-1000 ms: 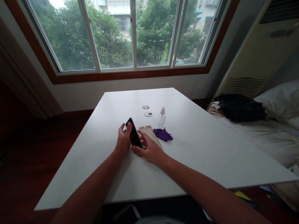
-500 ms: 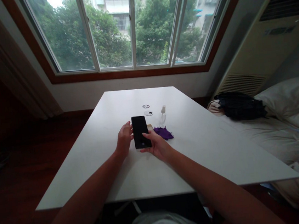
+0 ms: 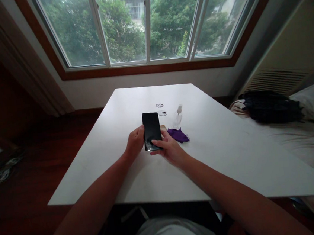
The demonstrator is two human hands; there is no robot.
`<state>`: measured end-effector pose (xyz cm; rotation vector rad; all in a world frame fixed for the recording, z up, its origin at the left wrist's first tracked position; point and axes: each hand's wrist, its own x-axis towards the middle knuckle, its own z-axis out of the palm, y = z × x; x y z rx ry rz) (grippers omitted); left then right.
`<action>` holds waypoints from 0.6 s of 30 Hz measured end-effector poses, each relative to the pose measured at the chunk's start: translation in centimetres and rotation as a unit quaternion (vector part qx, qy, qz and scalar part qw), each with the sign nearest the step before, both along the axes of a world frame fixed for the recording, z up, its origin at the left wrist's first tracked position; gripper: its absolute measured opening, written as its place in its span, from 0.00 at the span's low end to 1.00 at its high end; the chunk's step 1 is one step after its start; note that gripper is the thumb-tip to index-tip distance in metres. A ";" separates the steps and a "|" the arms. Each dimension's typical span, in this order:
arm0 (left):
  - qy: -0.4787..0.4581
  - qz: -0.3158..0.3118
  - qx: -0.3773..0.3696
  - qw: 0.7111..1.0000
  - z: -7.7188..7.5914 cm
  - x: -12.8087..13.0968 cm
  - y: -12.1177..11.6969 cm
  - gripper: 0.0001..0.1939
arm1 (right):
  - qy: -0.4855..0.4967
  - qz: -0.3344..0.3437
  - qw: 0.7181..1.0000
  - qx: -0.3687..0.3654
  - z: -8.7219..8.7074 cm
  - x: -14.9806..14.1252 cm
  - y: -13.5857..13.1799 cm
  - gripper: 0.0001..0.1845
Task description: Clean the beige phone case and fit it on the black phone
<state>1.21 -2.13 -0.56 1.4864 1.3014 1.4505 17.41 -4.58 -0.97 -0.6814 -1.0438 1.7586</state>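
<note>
A black smartphone [image 3: 151, 130] is held upright-on, its dark screen facing me, above the white table. My left hand [image 3: 135, 139] grips its left edge, thumb along the side and the other fingers hidden behind. From the lower right, my right hand [image 3: 171, 147] holds the phone too, with the thumb lying on the lower part of the screen. Just right of the phone lies a crumpled purple cloth [image 3: 178, 135]. Behind the cloth stands a clear spray bottle [image 3: 178, 117]. A small tan item [image 3: 163, 127] shows partly between phone and cloth; its kind is hidden.
Two flat round pieces, one nearer [image 3: 162, 113] and one farther [image 3: 159, 105], lie on the white table [image 3: 95, 169] beyond the phone. A bed with a dark bag [image 3: 272, 107] is at the right. Cables [image 3: 4, 171] lie on the floor at left.
My left hand has closed onto the phone's left edge, where its fingers were spread before. The right hand keeps its hold. The whole view has shifted slightly as my head moved.
</note>
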 end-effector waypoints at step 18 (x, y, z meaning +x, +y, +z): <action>-0.077 -0.020 -0.115 0.990 -0.4 0.5 0.3 0.21 | -0.296 -0.048 0.926 0.229 0.1 1.1 -0.1 0.28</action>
